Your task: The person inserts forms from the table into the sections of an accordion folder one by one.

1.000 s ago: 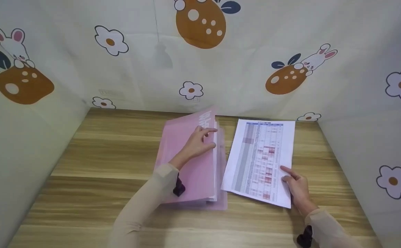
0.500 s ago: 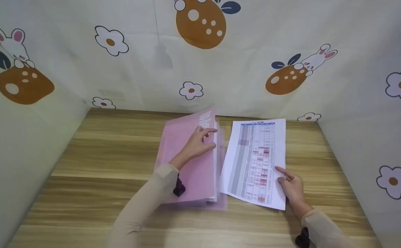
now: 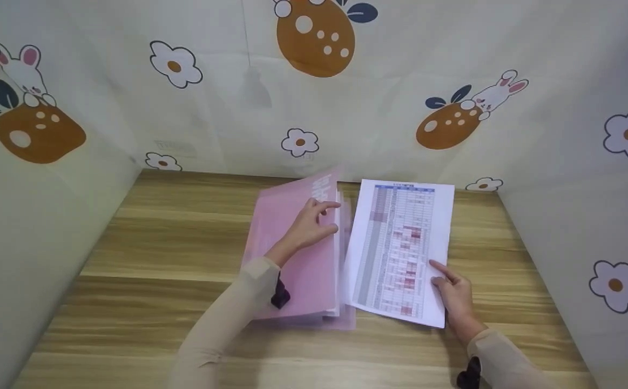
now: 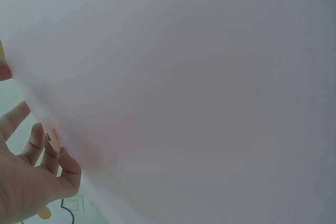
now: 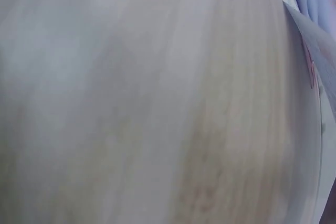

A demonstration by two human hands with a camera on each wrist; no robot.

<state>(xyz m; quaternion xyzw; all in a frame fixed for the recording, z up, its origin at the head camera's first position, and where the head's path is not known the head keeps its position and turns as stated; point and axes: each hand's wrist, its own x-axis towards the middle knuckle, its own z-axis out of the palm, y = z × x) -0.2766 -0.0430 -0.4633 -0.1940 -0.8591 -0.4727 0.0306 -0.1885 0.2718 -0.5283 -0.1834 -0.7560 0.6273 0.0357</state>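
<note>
In the head view a pink folder (image 3: pixel 297 270) lies on the table with its cover lifted and white pages (image 3: pixel 339 259) showing along its right side. My left hand (image 3: pixel 308 224) grips that cover's right edge, thumb and fingers bent about it. The left wrist view has the same hand (image 4: pixel 37 177) at lower left, by a pale pinkish surface that fills most of the frame. To the folder's right, a printed table sheet (image 3: pixel 400 254) is pinched at its right edge by my right hand (image 3: pixel 457 297). Its lower left corner overlaps the folder's right margin.
Underneath is a wood-grain tabletop (image 3: pixel 146 302). A pale cloth (image 3: pixel 227 108) printed with rabbits, fruit and flowers hangs around its back and sides. Blurred wood fills much of the right wrist view, with curled paper (image 5: pixel 315 40) at upper right.
The right hand has moved left with the sheet, bringing it up against the folder's right margin. The sheet's tilt has shifted slightly. My left hand and the folder stay put.
</note>
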